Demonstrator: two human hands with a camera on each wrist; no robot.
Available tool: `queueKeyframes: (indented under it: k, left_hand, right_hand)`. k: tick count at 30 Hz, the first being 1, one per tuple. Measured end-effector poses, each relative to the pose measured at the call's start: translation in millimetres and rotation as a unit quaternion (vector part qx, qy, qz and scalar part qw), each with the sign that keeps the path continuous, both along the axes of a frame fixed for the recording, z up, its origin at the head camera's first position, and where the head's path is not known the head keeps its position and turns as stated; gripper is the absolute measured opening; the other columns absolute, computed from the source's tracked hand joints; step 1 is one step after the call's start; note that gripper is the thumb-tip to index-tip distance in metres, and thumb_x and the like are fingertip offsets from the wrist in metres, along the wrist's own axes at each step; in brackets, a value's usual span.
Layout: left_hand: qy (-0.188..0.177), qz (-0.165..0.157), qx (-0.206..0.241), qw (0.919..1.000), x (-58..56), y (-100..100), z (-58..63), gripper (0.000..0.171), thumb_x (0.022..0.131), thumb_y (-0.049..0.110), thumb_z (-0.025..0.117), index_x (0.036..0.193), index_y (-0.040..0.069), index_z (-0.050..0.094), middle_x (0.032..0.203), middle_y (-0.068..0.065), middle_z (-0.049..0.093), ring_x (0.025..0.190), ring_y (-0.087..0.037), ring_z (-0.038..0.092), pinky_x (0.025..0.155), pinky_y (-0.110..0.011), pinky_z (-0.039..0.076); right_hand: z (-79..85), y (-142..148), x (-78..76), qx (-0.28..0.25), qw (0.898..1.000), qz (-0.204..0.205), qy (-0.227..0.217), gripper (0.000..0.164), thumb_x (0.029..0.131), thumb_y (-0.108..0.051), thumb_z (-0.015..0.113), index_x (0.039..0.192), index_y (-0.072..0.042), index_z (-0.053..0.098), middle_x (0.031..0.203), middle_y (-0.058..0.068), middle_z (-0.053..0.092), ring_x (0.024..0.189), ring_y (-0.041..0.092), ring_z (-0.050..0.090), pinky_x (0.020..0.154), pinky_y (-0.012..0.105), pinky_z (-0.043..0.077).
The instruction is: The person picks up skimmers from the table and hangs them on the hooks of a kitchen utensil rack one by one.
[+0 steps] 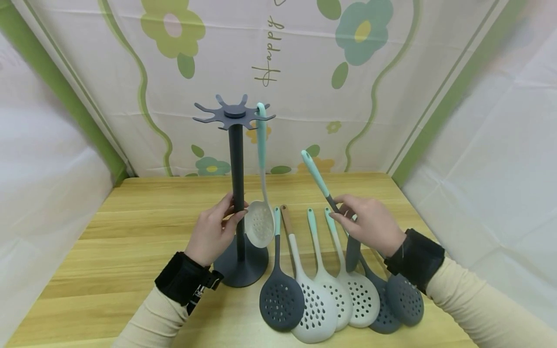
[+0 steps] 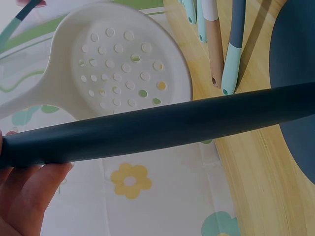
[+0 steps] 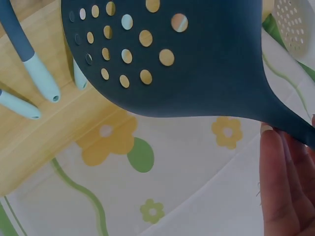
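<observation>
A dark utensil stand [image 1: 236, 169] with a round base and a ring of hooks rises upright from the table. My left hand [image 1: 213, 232] grips its post partway down; the left wrist view shows fingers [image 2: 37, 191] curled at the post. From a right-hand hook hangs a white skimmer [image 1: 260, 224] with a mint handle, its bowl beside the post. My right hand [image 1: 370, 222] pinches a dark skimmer [image 1: 316, 174] by its neck, above the table. Its mint handle tilts up to the left, and its perforated head [image 3: 147, 54] hangs below the hand.
Several skimmers lie in a row right of the stand, handles pointing away: a dark one [image 1: 282, 302], a white one with a brown handle [image 1: 316, 311], white mint-handled ones and dark ones. The wooden table [image 1: 130, 232] meets a flowered cloth [image 1: 296, 130] behind.
</observation>
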State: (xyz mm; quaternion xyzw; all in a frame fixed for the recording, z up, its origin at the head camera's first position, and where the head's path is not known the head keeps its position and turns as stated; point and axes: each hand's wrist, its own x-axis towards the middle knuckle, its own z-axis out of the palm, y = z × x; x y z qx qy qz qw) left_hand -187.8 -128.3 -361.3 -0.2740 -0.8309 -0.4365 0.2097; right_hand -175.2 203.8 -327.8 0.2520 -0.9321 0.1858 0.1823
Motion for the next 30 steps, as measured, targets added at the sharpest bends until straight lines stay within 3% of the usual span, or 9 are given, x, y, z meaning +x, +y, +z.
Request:
queueKeyframes:
  k: [21,30]
  left_hand:
    - [-0.004,0.004,-0.005,1.0,1.4,0,1.4,0.034,0.093,-0.002,0.064,0.126,-0.004,0.057,0.109,-0.017,0.072,0.103,-0.034,0.072,0.079,-0.039,0.061]
    - [-0.003,0.004,-0.005,1.0,1.3,0,1.2,0.035,0.093,-0.002,0.064,0.127,-0.004,0.057,0.109,-0.018,0.072,0.102,-0.035,0.072,0.078,-0.04,0.061]
  right_hand:
    - [7.2,-11,5.6,-0.044,0.999,0.023,-0.003,0.024,0.088,-0.012,0.074,0.109,-0.002,0.067,0.077,0.003,0.074,0.063,0.008,0.067,0.055,0.023,0.056]
    - [12.7,-16,4.8,-0.088,0.994,0.012,-0.055,0.028,0.091,-0.015,0.073,0.113,-0.001,0.064,0.083,0.003,0.075,0.071,0.011,0.068,0.065,0.028,0.058]
